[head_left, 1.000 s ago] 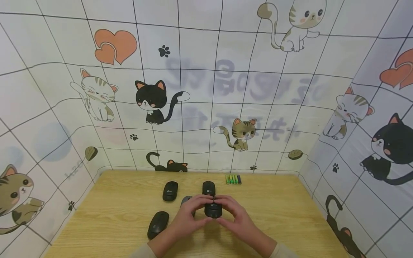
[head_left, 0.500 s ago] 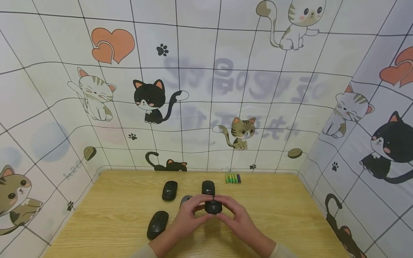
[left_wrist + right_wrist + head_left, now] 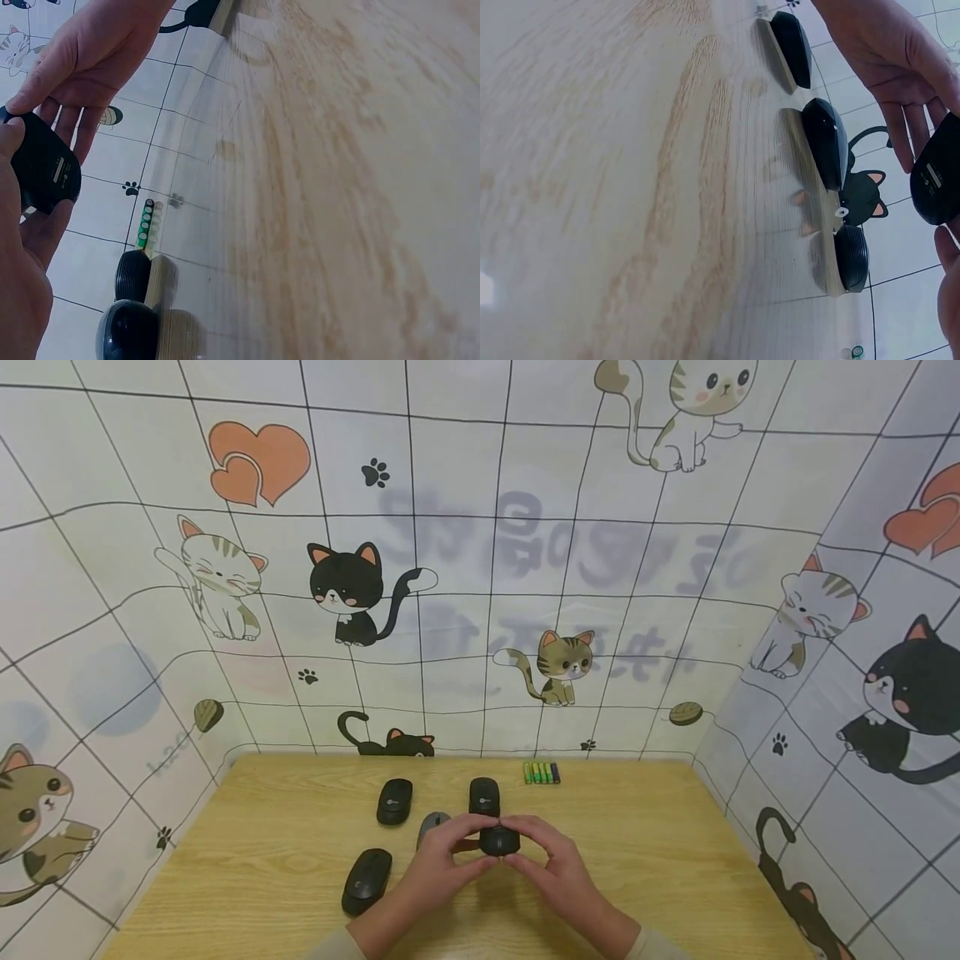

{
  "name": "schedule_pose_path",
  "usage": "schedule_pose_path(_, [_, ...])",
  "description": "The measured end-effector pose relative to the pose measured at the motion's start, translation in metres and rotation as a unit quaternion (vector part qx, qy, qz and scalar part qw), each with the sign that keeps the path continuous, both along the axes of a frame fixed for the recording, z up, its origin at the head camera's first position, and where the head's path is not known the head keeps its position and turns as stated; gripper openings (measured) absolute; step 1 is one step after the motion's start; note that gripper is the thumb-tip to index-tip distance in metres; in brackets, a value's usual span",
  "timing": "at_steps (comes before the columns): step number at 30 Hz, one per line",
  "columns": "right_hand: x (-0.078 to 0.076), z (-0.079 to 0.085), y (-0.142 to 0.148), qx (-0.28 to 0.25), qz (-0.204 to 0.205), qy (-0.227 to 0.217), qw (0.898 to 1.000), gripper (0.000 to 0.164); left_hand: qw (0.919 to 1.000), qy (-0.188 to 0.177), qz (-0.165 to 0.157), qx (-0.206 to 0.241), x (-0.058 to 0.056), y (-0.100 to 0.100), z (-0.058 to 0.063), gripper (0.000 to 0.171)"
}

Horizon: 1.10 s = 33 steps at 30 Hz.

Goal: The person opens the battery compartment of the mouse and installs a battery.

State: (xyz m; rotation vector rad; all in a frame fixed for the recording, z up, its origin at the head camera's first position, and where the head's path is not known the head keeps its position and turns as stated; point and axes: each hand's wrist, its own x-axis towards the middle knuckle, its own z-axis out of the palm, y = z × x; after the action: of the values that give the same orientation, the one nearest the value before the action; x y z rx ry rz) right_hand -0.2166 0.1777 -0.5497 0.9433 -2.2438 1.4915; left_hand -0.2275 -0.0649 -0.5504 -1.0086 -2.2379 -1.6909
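Both hands hold a black computer mouse (image 3: 499, 841) between them, raised over the wooden table. My left hand (image 3: 442, 864) grips its left side and my right hand (image 3: 558, 862) its right side, thumbs at the near end and fingertips meeting at the top. In the left wrist view the dark underside of the mouse (image 3: 46, 166) shows, with a small pale label. Just behind it lies another black mouse (image 3: 484, 795) on the table. A grey mouse (image 3: 432, 827) sits partly hidden behind my left hand.
Two more black mice lie to the left, a rear mouse (image 3: 394, 802) and a front mouse (image 3: 367, 882) near my left forearm. A row of several green batteries (image 3: 542, 773) is at the back of the table (image 3: 660, 852). A cat-patterned sheet (image 3: 465, 552) encloses the table's back and sides.
The held mouse has tilted, so its logo-marked top has turned out of the head view and its rounded near end shows. Both hands keep their grip, almost in place.
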Motion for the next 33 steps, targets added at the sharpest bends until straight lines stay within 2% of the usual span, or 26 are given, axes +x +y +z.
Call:
schedule_pose_path(9, [0.0007, 0.0034, -0.0012, -0.004, 0.006, 0.027, 1.000, 0.047, 0.9983, 0.028, 0.029, -0.043, 0.0002, 0.0020, 0.0002, 0.043])
schedule_pose_path(13, [0.0027, 0.0051, -0.0022, -0.004, 0.000, 0.011, 1.000, 0.043, 0.9963, 0.031, 0.039, -0.070, 0.0008, 0.0010, -0.0018, 0.042])
schedule_pose_path(22, [0.0044, 0.0068, -0.0050, -0.012, 0.009, -0.010, 1.000, 0.043, 0.9982, -0.036, 0.010, -0.047, 0.0038, 0.0010, -0.0004, 0.043])
schedule_pose_path(29, [0.0051, 0.0080, -0.0050, -0.010, 0.012, -0.035, 0.999, 0.043, 0.9963, -0.082, -0.008, -0.026, 0.0057, 0.0015, 0.0024, 0.045])
schedule_pose_path(33, [0.0053, 0.0097, -0.0056, -0.019, 0.028, -0.047, 0.998, 0.043, 0.9935, -0.111, -0.024, -0.011, 0.0053, 0.0021, 0.0012, 0.044])
